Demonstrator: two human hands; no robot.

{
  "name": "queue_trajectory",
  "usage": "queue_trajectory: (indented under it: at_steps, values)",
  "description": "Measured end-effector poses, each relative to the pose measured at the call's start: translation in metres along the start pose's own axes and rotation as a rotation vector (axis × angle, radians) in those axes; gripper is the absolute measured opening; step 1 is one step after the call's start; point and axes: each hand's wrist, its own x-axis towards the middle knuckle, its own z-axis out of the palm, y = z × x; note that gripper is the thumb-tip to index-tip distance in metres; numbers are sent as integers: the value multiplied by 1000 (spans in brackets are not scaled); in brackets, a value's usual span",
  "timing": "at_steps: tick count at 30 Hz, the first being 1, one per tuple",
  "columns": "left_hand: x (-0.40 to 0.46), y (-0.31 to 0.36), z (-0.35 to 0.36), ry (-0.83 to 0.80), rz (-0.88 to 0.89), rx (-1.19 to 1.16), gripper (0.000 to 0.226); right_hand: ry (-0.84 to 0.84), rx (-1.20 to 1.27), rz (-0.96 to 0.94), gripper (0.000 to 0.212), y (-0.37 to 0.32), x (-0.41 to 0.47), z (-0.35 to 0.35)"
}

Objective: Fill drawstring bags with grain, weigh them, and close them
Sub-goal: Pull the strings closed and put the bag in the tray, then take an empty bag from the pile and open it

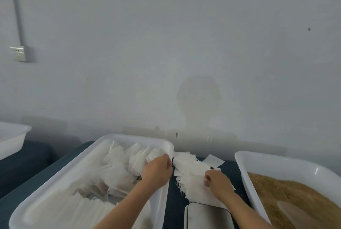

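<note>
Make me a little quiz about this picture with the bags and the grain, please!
1. True or false: the grain lies in the tray on the right.
2. Which hand is over the tray of bags? A) left hand B) right hand C) both
3. Fill the gap: the right hand pinches a bag from the loose pile of flat white bags that lies ____ the two trays.

Key: 1. true. 2. A. 3. between.
</note>
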Motion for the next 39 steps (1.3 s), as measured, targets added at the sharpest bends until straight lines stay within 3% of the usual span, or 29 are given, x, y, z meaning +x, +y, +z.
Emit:
queue_trajectory:
  at_steps: [4, 8, 12, 14, 15, 19, 21, 24, 30, 34, 36, 39]
  values:
    - [0, 12, 10, 19, 38, -19, 19, 206, 74, 2, 36, -5, -3, -14]
    - [1, 38, 18, -6, 92, -155, 20, 345, 146, -39, 25, -9, -10, -66]
    - [0, 84, 30, -9, 181, -381, 29, 327, 323, -63, 27, 19, -34, -123]
    - [-4, 115, 37, -5, 230, -489, 30, 293, 422, -79, 14, 43, -54, -142]
    - [-6, 131, 41, -25, 255, -543, 30, 255, 468, -74, 7, 56, -65, -148]
    - [-16, 191, 62, -219, 345, -723, 19, 111, 524, -6, 10, 112, -101, -149]
    - [-20, 214, 74, -251, 362, -713, 5, 113, 500, 57, 10, 136, -113, -142]
    - [-28, 239, 98, -307, 344, -771, 24, 137, 511, 167, 15, 169, -128, -131]
    - [-31, 255, 138, -406, 409, -602, 25, 191, 674, 200, 21, 189, -145, -119]
    - [-30, 255, 152, -401, 357, -622, 28, 186, 462, 186, 6, 186, -153, -117]
    - [-30, 254, 155, -388, 346, -643, 25, 268, 339, 212, 4, 182, -154, -116]
    - [-35, 253, 156, -398, 354, -638, 23, 435, 388, 219, 12, 182, -153, -111]
